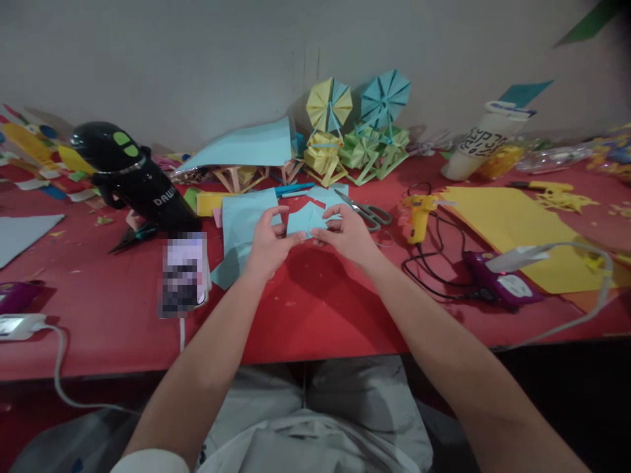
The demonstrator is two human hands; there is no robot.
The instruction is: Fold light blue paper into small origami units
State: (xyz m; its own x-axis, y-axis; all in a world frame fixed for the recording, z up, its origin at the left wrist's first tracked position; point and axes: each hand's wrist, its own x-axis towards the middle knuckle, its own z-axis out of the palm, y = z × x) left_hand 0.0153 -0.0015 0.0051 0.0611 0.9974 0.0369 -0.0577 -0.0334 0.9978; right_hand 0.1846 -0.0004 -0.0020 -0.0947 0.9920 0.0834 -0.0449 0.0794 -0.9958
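Observation:
Between my two hands is a small folded piece of light blue paper [306, 221], raised a little over the red table. My left hand [271, 240] grips its left edge, with the thumb in front. On the right side my right hand [348, 235] pinches it, its thumb close to the other thumb near the lower edge. A larger light blue sheet [241, 226] lies flat beside my left hand. Scissors [369, 211] with grey handles rest just behind my right hand, and blue pens [294, 189] lie behind the folded paper.
Folded yellow-and-blue paper models [329, 105] stand by the wall. A black bottle [142, 184] and a phone [183, 276] are on the left. On the right are a yellow glue gun [420, 217], its cord, a purple power strip [503, 282], yellow sheets [513, 230] and a white cup [480, 141].

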